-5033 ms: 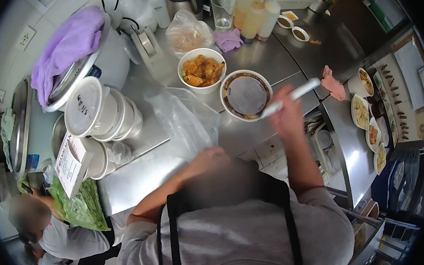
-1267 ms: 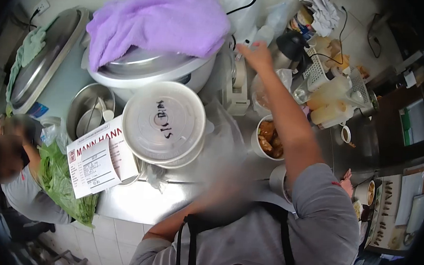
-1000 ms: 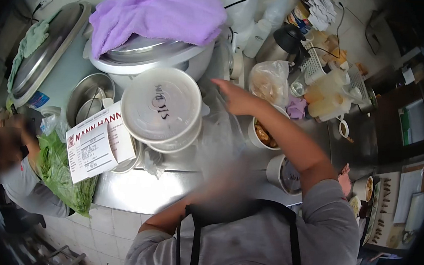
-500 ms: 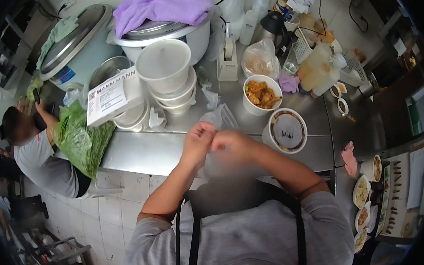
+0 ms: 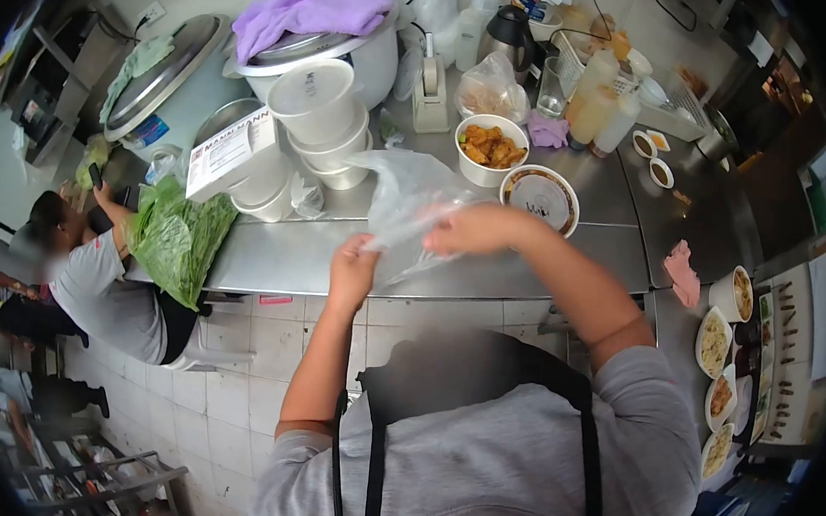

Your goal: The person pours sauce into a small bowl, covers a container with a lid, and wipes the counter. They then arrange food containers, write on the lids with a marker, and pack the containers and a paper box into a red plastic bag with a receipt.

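A clear plastic bag (image 5: 401,199) hangs spread between my hands over the front edge of the steel counter. My left hand (image 5: 354,271) pinches its lower left side. On its right side, my right hand (image 5: 473,230) has its fingers closed on the plastic. Just beyond my right forearm stands a lidded round bowl (image 5: 540,202) with handwriting on its lid. Behind that is an uncovered white bowl (image 5: 491,152) of orange-brown food pieces. Stacked white lidded tubs (image 5: 319,120) stand left of the bag.
A white printed box (image 5: 234,154) leans on the tubs. Behind are a large cooker (image 5: 351,64) under a purple towel (image 5: 311,15) and a tape dispenser (image 5: 432,95). Squeeze bottles (image 5: 593,93) stand back right. At left, a seated person (image 5: 105,282) is beside bagged green leaves (image 5: 180,240).
My hands have moved apart, and the plastic bag between them is now opened out wider and raised. The camera view has shifted slightly.
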